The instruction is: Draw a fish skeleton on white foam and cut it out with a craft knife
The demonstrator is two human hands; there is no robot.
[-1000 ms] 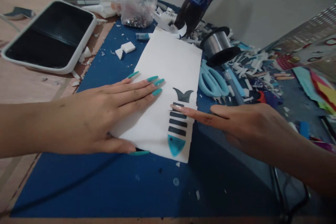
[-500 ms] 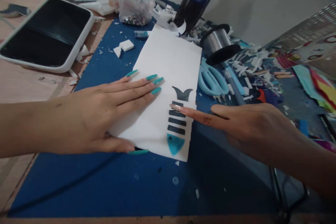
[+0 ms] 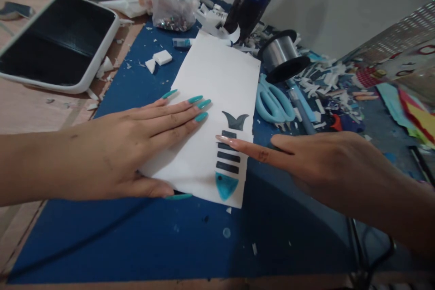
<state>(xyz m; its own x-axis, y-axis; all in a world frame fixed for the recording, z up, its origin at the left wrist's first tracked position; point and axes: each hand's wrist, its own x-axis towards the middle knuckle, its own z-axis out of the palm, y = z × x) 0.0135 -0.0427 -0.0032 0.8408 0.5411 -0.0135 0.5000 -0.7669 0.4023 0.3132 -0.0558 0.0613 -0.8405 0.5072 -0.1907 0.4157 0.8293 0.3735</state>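
Note:
A white sheet (image 3: 220, 72) lies on a blue mat, bearing a fishbone figure: a dark forked tail (image 3: 235, 121), several dark bars (image 3: 227, 167) and a teal head (image 3: 226, 186) with a dark eye dot. My left hand (image 3: 142, 145) is spread flat over the sheet's left part, its long teal nails pointing right and its thumb at the lower edge. From the right, my right hand (image 3: 316, 163) reaches in with its index finger stretched across the upper bars, partly covering them. Its other fingers are curled underneath and mostly hidden; nothing shows in it.
Light blue scissors (image 3: 275, 102) and a wire spool (image 3: 280, 56) lie right of the sheet. Behind stand a dark bottle (image 3: 251, 4) and a bag of small beads (image 3: 175, 0). A phone (image 3: 57, 41) lies at left; scraps (image 3: 326, 84) litter the right.
My right index fingertip has shifted slightly left across the bars. My left hand stays on the sheet. The whole view has drifted a little.

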